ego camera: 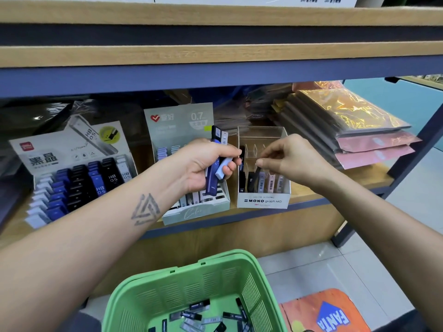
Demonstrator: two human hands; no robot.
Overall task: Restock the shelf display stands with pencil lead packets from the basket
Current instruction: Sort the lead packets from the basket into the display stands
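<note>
I am working at the MONO graph MG display box (263, 201), and everything here is placed relative to it. My right hand (290, 159) is hovering over its open top, thumb and forefinger pinched on a dark lead packet (256, 175) that is tilted, its lower end already among the front row of packets, probably so it drops upright into a free slot beside the pale ones. My left hand (206, 164), just left of the box, is curled round a spare bundle of packets (217, 164), a long navy one and a white one among them, which I am keeping close so the right hand can draw from it. Left of the box the green 0.7 stand (191, 212) is standing almost against it, and further left the tiered HB 05 stand (79, 178). Below the box, on the floor, the green basket (254, 283) is holding more loose packets. The clear acrylic dividers (254, 149) behind the front row are crowding my fingers, and the shelf board (215, 58) overhead limits how high I can lift.
</note>
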